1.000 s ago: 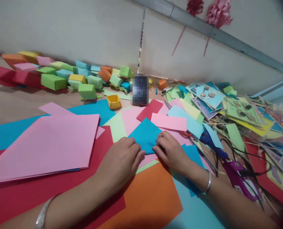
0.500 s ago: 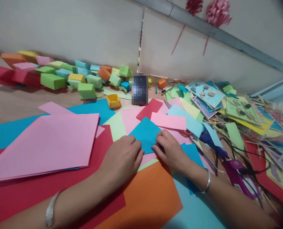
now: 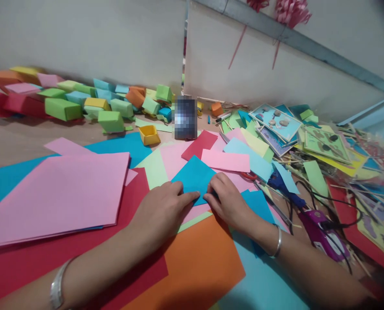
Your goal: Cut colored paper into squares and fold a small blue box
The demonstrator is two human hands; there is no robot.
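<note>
A small sheet of blue paper (image 3: 194, 175), folded with a point at the top, lies in front of me on the pile of sheets. My left hand (image 3: 157, 207) is at its lower left, fingers mostly curled, with one finger stretched along the bottom edge. On the opposite side, my right hand (image 3: 228, 201) pinches the lower right edge between thumb and fingers. Just beyond are a folded pink strip (image 3: 226, 160) and a red paper piece (image 3: 200, 145). Beneath my wrists lies an orange sheet (image 3: 196, 262). The fingertips' undersides are hidden.
A pink paper stack (image 3: 65, 189) lies left on a red sheet (image 3: 140, 267). Folded paper boxes (image 3: 64, 109) line the wall, with a yellow one (image 3: 149, 135) nearer. Scissors (image 3: 274, 206), a purple device (image 3: 324, 234) with a black cord and framed pictures (image 3: 276, 122) crowd the right.
My left hand has stretched one finger out to the right along the blue paper's bottom edge. The right hand keeps its pinch. The whole view has shifted slightly.
</note>
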